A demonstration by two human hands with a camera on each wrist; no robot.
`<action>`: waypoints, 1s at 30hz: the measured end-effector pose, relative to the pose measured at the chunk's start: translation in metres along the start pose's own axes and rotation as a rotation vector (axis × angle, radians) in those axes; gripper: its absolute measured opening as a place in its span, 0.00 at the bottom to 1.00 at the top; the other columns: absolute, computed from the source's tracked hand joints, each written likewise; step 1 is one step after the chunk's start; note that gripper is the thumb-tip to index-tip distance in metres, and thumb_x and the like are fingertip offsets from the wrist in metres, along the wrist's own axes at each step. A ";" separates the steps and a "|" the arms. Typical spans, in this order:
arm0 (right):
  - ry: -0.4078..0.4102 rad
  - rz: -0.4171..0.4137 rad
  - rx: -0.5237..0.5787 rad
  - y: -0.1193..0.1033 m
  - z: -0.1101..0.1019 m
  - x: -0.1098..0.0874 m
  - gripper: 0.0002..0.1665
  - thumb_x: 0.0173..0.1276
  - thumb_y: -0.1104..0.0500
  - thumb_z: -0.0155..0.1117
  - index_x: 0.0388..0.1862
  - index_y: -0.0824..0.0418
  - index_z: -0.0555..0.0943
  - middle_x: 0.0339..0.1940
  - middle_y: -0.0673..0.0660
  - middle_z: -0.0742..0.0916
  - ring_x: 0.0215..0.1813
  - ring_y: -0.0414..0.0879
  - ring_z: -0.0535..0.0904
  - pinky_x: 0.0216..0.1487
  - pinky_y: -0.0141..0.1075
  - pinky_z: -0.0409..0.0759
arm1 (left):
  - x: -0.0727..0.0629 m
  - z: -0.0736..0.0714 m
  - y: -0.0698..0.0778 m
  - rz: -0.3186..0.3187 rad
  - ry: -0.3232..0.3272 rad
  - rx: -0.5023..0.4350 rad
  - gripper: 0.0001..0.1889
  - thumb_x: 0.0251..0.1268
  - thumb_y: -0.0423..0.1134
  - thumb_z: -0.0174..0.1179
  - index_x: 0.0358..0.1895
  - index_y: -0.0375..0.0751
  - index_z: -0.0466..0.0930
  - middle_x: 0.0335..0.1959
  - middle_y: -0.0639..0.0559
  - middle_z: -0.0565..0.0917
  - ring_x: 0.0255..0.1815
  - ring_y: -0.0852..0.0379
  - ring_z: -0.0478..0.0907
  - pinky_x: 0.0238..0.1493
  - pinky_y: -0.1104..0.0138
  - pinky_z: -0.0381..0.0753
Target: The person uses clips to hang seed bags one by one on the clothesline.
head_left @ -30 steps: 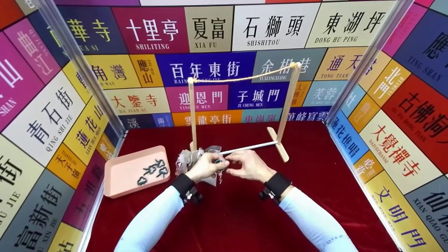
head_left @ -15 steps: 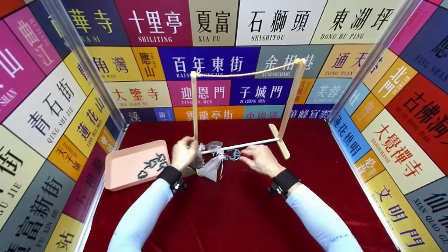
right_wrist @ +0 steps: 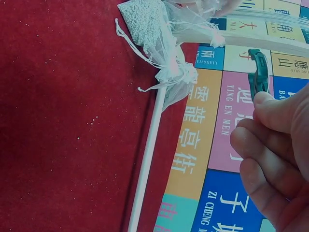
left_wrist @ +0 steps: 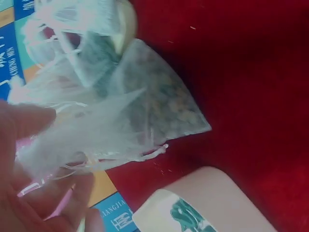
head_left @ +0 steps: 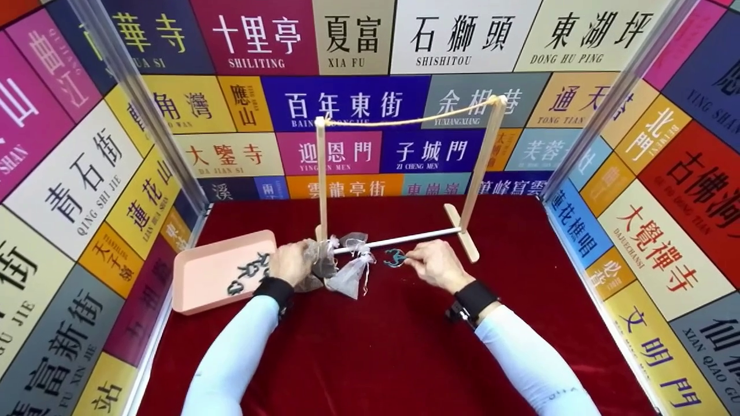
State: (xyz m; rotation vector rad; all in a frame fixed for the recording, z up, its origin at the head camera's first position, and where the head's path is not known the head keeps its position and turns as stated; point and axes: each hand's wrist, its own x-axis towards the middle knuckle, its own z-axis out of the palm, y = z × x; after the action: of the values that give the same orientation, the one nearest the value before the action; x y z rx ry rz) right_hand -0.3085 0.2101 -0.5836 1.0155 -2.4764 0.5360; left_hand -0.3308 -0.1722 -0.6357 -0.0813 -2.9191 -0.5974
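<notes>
In the head view my right hand pinches a teal-green curved openwork piece between thumb and fingertips, above the red cloth. The right wrist view shows this green piece nearly edge-on and upright. My left hand is beside the tray's right end, holding a sheer drawstring bag between thumb and fingers. Behind it lies a sheer bag filled with small grains. Another sheer bag lies at the white rod, its drawstrings trailing.
A wooden stand has two posts joined by a slack yellow cord. The pink tray at left holds several dark green pieces. Red velvet cloth covers the table, and patterned panels surround it.
My hands have come apart; the left moved left onto a sheer bag. The right drew rightward with the green piece, now away from the bags. The head view shifted slightly.
</notes>
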 end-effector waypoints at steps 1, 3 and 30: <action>-0.006 0.004 0.003 -0.001 0.000 0.000 0.03 0.64 0.63 0.85 0.37 0.58 0.98 0.31 0.53 0.97 0.31 0.48 0.92 0.35 0.44 0.89 | -0.001 0.000 -0.001 0.003 0.007 0.001 0.19 0.69 0.36 0.71 0.61 0.38 0.91 0.51 0.31 0.95 0.53 0.27 0.92 0.54 0.37 0.91; -0.014 0.014 0.002 -0.002 0.000 0.001 0.03 0.64 0.63 0.85 0.37 0.58 0.98 0.31 0.53 0.96 0.30 0.48 0.92 0.34 0.45 0.89 | -0.002 -0.002 -0.002 0.009 0.023 0.001 0.17 0.67 0.31 0.68 0.58 0.35 0.92 0.48 0.29 0.94 0.51 0.27 0.93 0.52 0.37 0.91; -0.048 0.051 -0.096 -0.011 -0.059 0.072 0.07 0.75 0.57 0.78 0.44 0.58 0.97 0.34 0.56 0.96 0.33 0.54 0.93 0.37 0.49 0.93 | 0.017 -0.124 0.124 0.368 -0.145 -0.128 0.15 0.66 0.29 0.76 0.55 0.35 0.92 0.50 0.38 0.94 0.52 0.38 0.91 0.60 0.49 0.93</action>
State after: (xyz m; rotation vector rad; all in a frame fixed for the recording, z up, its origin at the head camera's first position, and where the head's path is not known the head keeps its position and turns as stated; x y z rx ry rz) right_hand -0.3343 0.1907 -0.4954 0.9411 -2.5498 0.4077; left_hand -0.3187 -0.1071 -0.4729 -0.6868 -2.8843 -0.7361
